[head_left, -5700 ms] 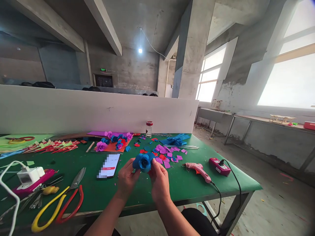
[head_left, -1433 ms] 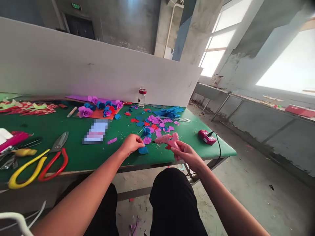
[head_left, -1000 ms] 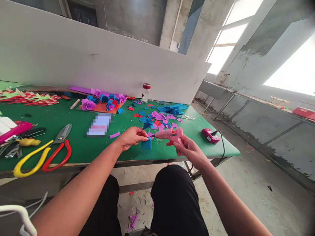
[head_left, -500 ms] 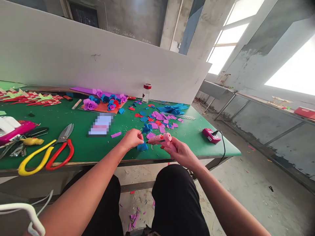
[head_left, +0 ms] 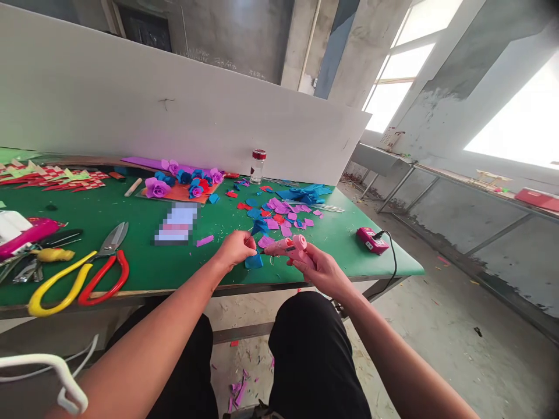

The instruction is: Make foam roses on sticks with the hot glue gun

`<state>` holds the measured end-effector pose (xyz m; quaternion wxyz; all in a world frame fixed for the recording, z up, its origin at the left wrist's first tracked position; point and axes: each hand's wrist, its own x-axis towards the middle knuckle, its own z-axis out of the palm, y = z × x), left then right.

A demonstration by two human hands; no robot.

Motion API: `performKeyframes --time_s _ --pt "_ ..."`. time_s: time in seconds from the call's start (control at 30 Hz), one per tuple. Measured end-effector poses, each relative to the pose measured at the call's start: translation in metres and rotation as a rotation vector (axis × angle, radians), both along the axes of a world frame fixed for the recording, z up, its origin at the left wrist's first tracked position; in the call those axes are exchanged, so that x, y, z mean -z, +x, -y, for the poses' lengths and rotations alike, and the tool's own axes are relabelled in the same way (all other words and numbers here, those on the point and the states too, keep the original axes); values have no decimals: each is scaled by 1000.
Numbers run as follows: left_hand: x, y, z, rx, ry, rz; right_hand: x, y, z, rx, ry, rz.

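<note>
My left hand (head_left: 236, 250) is closed, with thumb and fingertips pinching a small blue paper petal (head_left: 254, 262) near the table's front edge. Just beyond those fingers is a blue paper flower (head_left: 260, 227); a thin stem seems to run from it toward the hand, though the fingers hide most of it. My right hand (head_left: 321, 269) wraps around the handle of a pink hot glue gun (head_left: 293, 248). The gun's nozzle points left and sits at or very close to the blue petal; whether it touches I cannot tell.
Purple, red and blue paper petals (head_left: 283, 206) lie scattered beyond my hands. Large scissors (head_left: 105, 267) with yellow and red handles lie left. Finished paper roses (head_left: 158, 187), a glass jar (head_left: 258, 169) and a corded magenta box (head_left: 372, 240) stand on the green table (head_left: 144, 256).
The view has shifted slightly, so the table's things appear a little further left. Both hands keep nearly the same pose, the glue gun still beside the blue petal.
</note>
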<state>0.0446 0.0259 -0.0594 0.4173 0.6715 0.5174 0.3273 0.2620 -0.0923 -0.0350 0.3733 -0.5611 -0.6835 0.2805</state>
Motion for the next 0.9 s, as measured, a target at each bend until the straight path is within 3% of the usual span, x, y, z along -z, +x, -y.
performKeyframes --time_s 0.27,0.53,0.77,0.9 --pt "-11 -21 -8 -55 -159 97 -5 10 1 26 -60 -170" --pt "-21 -44 -13 -111 -89 95 -11 19 -1 52 -107 -316" --pt "-35 -47 -5 -15 -264 476 -9 25 -1 79 -94 -409" --pt "-35 -49 -6 56 -301 571 -15 25 2 109 -80 -433"
